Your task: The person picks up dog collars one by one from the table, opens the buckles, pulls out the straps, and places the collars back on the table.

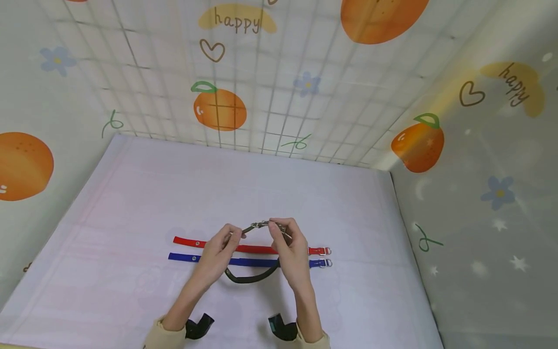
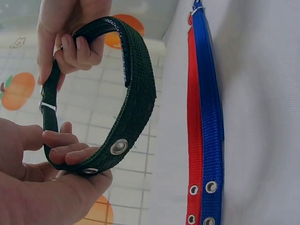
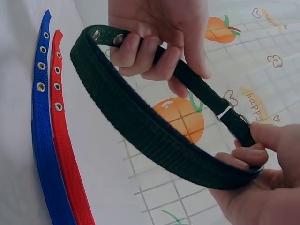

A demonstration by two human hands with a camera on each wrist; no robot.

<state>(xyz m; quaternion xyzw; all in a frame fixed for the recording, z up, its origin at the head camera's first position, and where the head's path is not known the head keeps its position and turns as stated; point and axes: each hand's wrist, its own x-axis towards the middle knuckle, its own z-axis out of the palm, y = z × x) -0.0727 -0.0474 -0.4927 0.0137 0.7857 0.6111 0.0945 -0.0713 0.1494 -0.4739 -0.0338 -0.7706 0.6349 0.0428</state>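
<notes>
A dark green collar (image 1: 250, 279) of woven webbing is bent into a loop and held above the table between both hands. My left hand (image 1: 216, 254) grips the strap on the side with metal eyelets (image 2: 119, 146). On the other side, my right hand (image 1: 293, 252) pinches the collar close to its metal buckle (image 3: 229, 118). The strap passes through the buckle, as both wrist views show. Beneath the hands, a red collar (image 1: 257, 249) and a blue collar (image 1: 253, 262) lie straight, side by side. Their buckles and D-rings point right, their eyelet ends left.
A pale cloth covers the table (image 1: 244, 184). Behind it stands a white wire grid (image 1: 270, 106) under a sheet printed with oranges. Patterned sheets also hang at the left and right. Black wrist devices (image 1: 201, 326) show at both cuffs.
</notes>
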